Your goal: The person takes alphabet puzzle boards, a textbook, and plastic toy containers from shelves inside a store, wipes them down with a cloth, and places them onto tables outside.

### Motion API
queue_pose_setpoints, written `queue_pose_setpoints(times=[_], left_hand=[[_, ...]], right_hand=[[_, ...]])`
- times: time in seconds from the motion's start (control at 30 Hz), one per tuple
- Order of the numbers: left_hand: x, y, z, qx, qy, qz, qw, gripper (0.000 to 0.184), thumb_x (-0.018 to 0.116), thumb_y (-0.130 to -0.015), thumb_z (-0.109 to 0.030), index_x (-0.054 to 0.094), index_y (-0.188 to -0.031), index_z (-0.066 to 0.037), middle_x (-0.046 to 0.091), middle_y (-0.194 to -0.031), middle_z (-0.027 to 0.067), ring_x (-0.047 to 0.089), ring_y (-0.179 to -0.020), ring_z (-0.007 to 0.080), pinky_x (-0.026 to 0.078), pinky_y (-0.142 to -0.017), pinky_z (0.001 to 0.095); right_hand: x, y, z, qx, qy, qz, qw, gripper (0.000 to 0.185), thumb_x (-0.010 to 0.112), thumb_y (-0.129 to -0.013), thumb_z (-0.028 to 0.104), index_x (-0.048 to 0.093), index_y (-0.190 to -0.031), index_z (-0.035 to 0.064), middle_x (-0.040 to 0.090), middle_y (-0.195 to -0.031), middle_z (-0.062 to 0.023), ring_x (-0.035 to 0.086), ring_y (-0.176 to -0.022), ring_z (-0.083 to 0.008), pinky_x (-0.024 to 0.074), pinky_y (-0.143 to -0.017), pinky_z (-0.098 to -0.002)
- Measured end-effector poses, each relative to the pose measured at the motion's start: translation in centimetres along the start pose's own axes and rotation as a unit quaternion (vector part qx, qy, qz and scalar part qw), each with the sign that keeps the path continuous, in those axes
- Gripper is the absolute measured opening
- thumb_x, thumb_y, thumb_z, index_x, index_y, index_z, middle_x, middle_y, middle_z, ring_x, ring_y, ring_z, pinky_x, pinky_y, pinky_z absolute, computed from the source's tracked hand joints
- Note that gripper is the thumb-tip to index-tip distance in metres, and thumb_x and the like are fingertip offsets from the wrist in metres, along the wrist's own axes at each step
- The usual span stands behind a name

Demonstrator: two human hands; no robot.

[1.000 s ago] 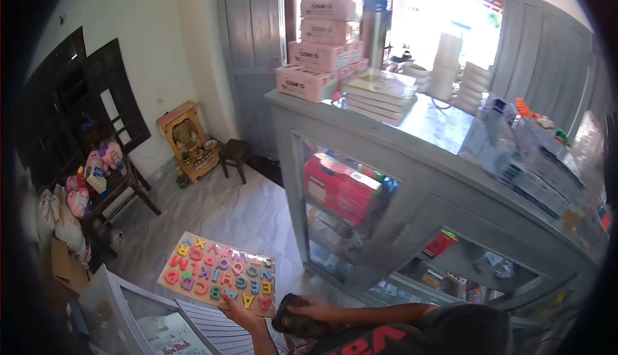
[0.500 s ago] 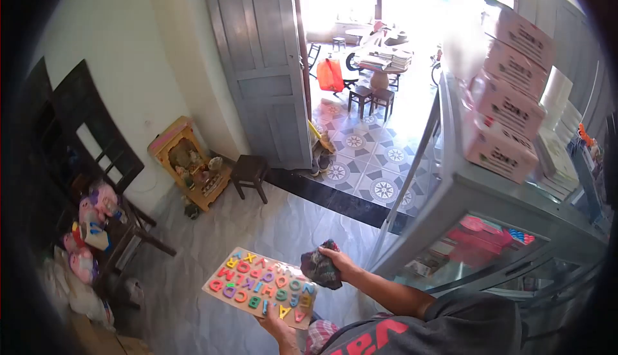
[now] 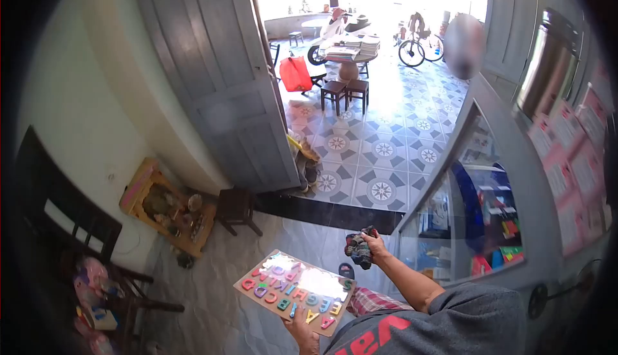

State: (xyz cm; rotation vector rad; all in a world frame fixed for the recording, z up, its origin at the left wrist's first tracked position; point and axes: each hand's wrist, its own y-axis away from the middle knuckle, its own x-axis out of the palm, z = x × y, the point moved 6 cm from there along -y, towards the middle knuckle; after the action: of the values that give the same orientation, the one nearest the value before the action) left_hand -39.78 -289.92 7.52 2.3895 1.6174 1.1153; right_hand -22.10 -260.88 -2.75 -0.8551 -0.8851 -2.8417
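My left hand [image 3: 301, 330] grips the lower edge of a flat alphabet puzzle board [image 3: 325, 284], tilted in front of my body. Coloured letters [image 3: 296, 294] cover it in rows, and bright glare washes out its upper middle. A crumpled dark, multicoloured cloth [image 3: 358, 250] is bunched in my closed right hand [image 3: 377, 247]. That hand is held beyond the board's upper right corner, apart from it.
A grey door [image 3: 219, 91] stands open onto a tiled porch with stools and a table [image 3: 351, 59]. A glass-fronted cabinet [image 3: 467, 226] rises at right. Left are a small wooden shrine [image 3: 174, 216], a dark stool [image 3: 236, 207] and a chair [image 3: 138, 303] bearing pink items.
The view has swung right and up toward the doorway. The board now catches strong glare. My right hand with the cloth has moved away from over the board's edge.
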Motion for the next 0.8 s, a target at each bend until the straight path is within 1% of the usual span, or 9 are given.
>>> queue_pose_setpoints(times=[0.1, 0.17, 0.27, 0.37, 0.43, 0.47, 0.57, 0.7, 0.8], left_hand=[[7.2, -5.9, 0.6, 0.006, -0.023, 0.028, 0.999, 0.053, 0.054, -0.08, 0.009, 0.038, -0.129, -0.002, 0.052, -0.12, 0.0141, 0.058, -0.106, 0.0259, 0.054, -0.087, 0.0378], [11.2, -10.2, 2.3, 0.006, -0.035, 0.042, 0.998, 0.052, 0.054, -0.08, 0.009, 0.04, -0.128, -0.002, 0.052, -0.12, 0.0132, 0.058, -0.106, 0.0253, 0.053, -0.087, 0.0374], [15.9, -17.9, 5.9, -0.014, -0.069, 0.036, 0.997, 0.049, 0.055, -0.081, 0.01, 0.042, -0.126, -0.002, 0.053, -0.12, 0.0123, 0.059, -0.101, 0.0231, 0.052, -0.084, 0.0357], [25.5, -20.6, 5.5, -0.029, -0.052, 0.079, 0.995, 0.047, 0.056, -0.081, 0.009, 0.044, -0.125, -0.002, 0.055, -0.116, 0.0121, 0.06, -0.1, 0.0222, 0.052, -0.084, 0.0351], [28.0, -24.9, 8.1, -0.047, -0.07, 0.099, 0.991, 0.046, 0.057, -0.081, 0.009, 0.044, -0.124, -0.001, 0.057, -0.114, 0.0114, 0.061, -0.098, 0.0218, 0.053, -0.082, 0.0343], [30.6, -25.8, 8.2, -0.053, -0.083, 0.104, 0.99, 0.046, 0.057, -0.081, 0.009, 0.045, -0.124, -0.001, 0.057, -0.114, 0.0111, 0.061, -0.097, 0.0216, 0.053, -0.082, 0.0339], [36.1, -31.3, 11.3, -0.077, -0.092, 0.13, 0.984, 0.045, 0.057, -0.082, 0.008, 0.045, -0.124, -0.001, 0.058, -0.113, 0.0104, 0.062, -0.096, 0.0211, 0.053, -0.081, 0.0331], [44.1, -39.8, 16.5, -0.143, -0.072, 0.18, 0.971, 0.042, 0.057, -0.085, 0.006, 0.045, -0.125, -0.001, 0.059, -0.112, 0.01, 0.062, -0.094, 0.0204, 0.054, -0.08, 0.0327], [52.0, -45.1, 18.9, -0.154, -0.085, 0.207, 0.962, 0.041, 0.056, -0.085, 0.006, 0.045, -0.124, -0.001, 0.059, -0.113, 0.01, 0.062, -0.094, 0.0206, 0.053, -0.08, 0.033]], right_hand=[[0.8, -8.0, 1.1, 0.0, 0.037, 0.059, 0.998, 0.021, 0.065, -0.085, 0.005, 0.055, -0.104, 0.0053, 0.063, -0.091, -0.0069, 0.065, -0.08, -0.0209, 0.0555, -0.069, -0.0382], [1.0, -12.2, 2.1, 0.056, 0.052, 0.026, 0.997, 0.061, 0.071, -0.082, 0.01, 0.039, -0.134, 0.0006, 0.06, -0.105, -0.0104, 0.063, -0.088, -0.0198, 0.0532, -0.075, -0.0365], [2.4, -17.9, 6.0, 0.076, 0.085, 0.056, 0.992, 0.076, 0.074, -0.08, 0.012, 0.03, -0.14, -0.0013, 0.058, -0.11, -0.0127, 0.061, -0.091, -0.0195, 0.0525, -0.077, -0.0362], [3.8, -21.1, 11.5, 0.066, 0.076, 0.046, 0.994, 0.066, 0.074, -0.081, 0.017, 0.038, -0.133, -0.0009, 0.061, -0.104, -0.0124, 0.064, -0.088, -0.0202, 0.0538, -0.076, -0.0372], [5.0, -22.7, 14.9, 0.095, 0.059, 0.062, 0.992, 0.048, 0.07, -0.085, 0.023, 0.048, -0.121, 0.0008, 0.065, -0.092, -0.0112, 0.066, -0.081, -0.0215, 0.0554, -0.073, -0.0392], [5.7, -23.2, 16.4, 0.089, 0.041, 0.048, 0.994, 0.033, 0.063, -0.089, 0.033, 0.057, -0.103, 0.0036, 0.066, -0.082, -0.0095, 0.067, -0.072, -0.0228, 0.0563, -0.067, -0.0401], [4.4, -29.1, 18.0, 0.048, -0.085, 0.012, 0.995, 0.035, 0.058, -0.091, 0.041, 0.058, -0.094, 0.0068, 0.066, -0.08, -0.0099, 0.067, -0.068, -0.0236, 0.0565, -0.064, -0.0392], [4.3, -35.8, 21.9, 0.069, -0.12, 0.01, 0.99, 0.056, 0.048, -0.087, 0.066, 0.054, -0.088, 0.01, 0.066, -0.079, -0.0132, 0.068, -0.073, -0.0274, 0.0566, -0.07, -0.0413], [7.2, -40.2, 26.0, 0.112, -0.121, -0.036, 0.986, 0.054, 0.046, -0.09, 0.058, 0.059, -0.088, 0.0054, 0.066, -0.081, -0.0164, 0.068, -0.074, -0.0321, 0.0565, -0.072, -0.0448]])
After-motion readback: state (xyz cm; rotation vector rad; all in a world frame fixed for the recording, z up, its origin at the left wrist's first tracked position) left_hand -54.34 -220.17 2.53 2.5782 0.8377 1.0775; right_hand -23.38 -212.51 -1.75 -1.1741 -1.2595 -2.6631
